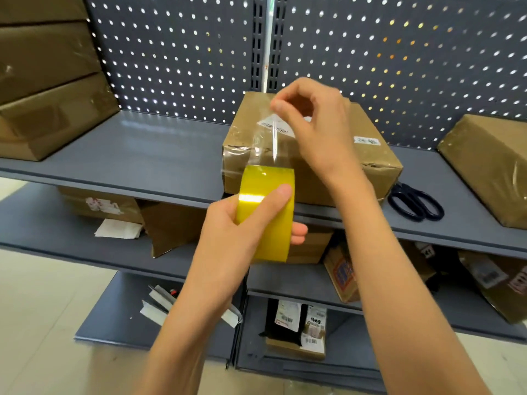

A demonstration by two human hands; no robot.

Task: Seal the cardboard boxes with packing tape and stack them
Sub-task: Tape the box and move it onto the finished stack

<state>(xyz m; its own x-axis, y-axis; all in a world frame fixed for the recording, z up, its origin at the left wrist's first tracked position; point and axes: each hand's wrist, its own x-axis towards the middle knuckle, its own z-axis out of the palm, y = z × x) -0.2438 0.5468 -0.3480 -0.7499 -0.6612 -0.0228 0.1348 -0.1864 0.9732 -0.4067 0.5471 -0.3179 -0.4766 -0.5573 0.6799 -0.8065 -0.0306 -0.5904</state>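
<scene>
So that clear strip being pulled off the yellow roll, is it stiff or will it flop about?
Probably floppy: the tape strip looks very thin and already creases and twists between the tape roll and the right hand pinching its end. It likely weighs almost nothing, and could fold and stick to itself if let slack.

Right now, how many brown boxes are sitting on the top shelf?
5. Three stacked at the left: bottom, middle, top. One in the middle behind the tape roll. One at the right edge. More may sit outside the view.
</scene>
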